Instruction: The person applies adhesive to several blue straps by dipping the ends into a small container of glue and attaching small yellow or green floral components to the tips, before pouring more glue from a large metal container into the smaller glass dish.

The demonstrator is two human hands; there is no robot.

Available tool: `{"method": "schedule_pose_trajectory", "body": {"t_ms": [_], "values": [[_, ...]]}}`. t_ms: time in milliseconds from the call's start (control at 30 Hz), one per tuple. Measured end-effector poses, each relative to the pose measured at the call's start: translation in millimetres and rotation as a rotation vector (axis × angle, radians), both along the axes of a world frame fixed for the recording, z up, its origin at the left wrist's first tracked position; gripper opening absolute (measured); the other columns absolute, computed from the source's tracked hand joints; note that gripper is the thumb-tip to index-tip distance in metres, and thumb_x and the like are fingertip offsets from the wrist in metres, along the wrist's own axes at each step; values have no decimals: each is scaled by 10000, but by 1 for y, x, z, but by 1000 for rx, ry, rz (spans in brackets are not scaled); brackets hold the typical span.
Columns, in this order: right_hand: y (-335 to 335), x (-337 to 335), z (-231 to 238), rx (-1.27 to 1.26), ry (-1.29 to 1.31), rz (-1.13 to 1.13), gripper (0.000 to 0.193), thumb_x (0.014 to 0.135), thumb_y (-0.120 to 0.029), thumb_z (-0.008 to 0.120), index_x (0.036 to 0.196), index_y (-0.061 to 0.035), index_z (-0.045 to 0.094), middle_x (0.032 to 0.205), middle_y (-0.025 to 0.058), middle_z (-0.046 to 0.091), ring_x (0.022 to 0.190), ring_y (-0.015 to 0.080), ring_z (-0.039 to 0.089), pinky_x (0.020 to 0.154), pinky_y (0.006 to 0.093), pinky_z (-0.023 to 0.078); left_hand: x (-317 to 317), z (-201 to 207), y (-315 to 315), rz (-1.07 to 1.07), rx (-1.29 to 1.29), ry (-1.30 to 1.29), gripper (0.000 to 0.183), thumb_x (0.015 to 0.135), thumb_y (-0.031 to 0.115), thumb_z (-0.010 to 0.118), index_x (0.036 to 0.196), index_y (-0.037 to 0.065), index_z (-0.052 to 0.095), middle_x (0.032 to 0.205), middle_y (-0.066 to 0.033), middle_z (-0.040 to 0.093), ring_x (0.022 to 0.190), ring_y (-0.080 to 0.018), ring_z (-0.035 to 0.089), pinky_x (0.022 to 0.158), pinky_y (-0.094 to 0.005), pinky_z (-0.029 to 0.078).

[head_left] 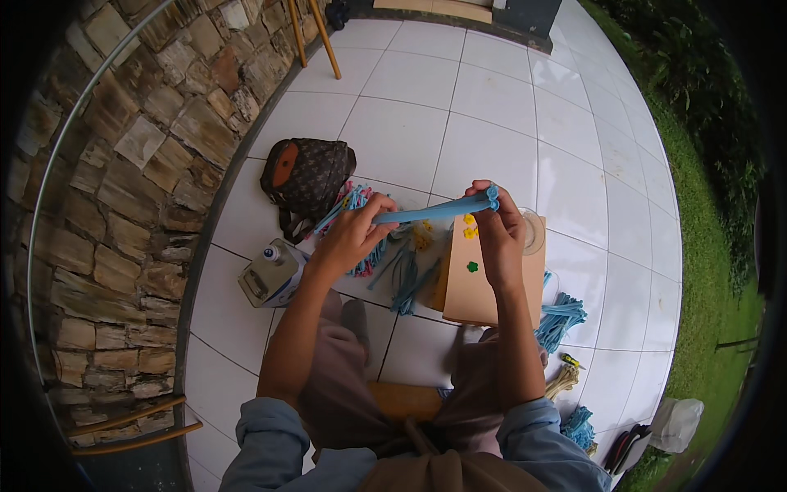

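Note:
A long light-blue bundle, seemingly of soft strips or cords (434, 210), stretches between my two hands above the floor. My left hand (357, 234) is closed round its left end. The fingers of my right hand (502, 230) pinch the bundle near its right end, where a rounded, flower-like tip shows. Below my right hand stands a cardboard box (459, 295) with small yellow flower-shaped pieces (470, 227) and a green one (472, 266) on top. A clear roll, perhaps of tape (534, 234), lies at the box's far right corner.
A dark patterned backpack (307, 176) and a metal can (275, 275) stand left. Pink-and-blue strips (354, 197) and loose blue strands (403, 283) lie near them. Blue bundles (561, 320), a yellow-green tool (570, 359) and a cream bundle (562, 381) lie right. A stone wall (123, 205) borders the left.

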State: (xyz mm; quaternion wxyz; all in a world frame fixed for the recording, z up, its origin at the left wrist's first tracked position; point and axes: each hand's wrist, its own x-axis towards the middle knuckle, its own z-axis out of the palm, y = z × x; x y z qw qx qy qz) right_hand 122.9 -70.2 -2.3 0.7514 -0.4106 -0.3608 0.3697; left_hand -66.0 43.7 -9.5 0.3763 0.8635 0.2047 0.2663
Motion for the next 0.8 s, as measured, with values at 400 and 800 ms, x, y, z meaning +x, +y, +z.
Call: {"method": "schedule_pose_trajectory", "body": {"t_ms": [400, 800], "values": [[2, -4, -3, 121, 207, -69, 209, 896, -122, 419, 1024, 26, 493, 911, 81, 539, 789, 201, 584, 806, 364, 477, 8, -8, 6, -188, -1100, -58, 280, 949, 209, 399, 1029, -19, 541, 797, -19, 507, 632, -42, 415, 574, -192, 378], [-4, 0, -18, -312, -177, 673, 415, 860, -113, 491, 1246, -6, 385, 868, 74, 547, 902, 190, 582, 849, 307, 439, 18, -19, 11, -241, -1237, -394, 275, 926, 299, 390, 742, 102, 446, 510, 55, 288, 463, -50, 321, 495, -215, 314]]}}
